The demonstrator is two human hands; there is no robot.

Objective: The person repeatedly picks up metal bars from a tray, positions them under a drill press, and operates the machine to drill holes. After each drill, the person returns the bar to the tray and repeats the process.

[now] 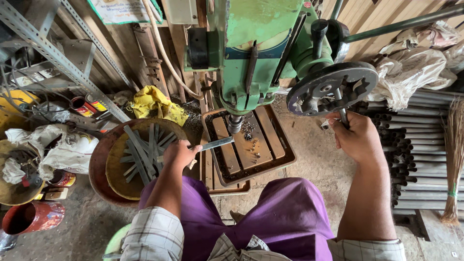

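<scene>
A green drill press (251, 53) stands before me, its chuck (235, 123) hanging over a rusty work table (270, 137) strewn with metal chips. My left hand (178, 153) grips a flat metal strip (216, 143) whose free end lies on the table just under the chuck. My right hand (355, 137) is closed on a handle of the feed wheel (332, 88) at the machine's right side.
A round pan (116, 164) with several flat metal strips sits at my left. Beside it are white sacks (67, 150), a red bucket (31, 217) and a yellow rag (153, 104). Steel pipes (420, 159) and a broom (453, 159) lie at right.
</scene>
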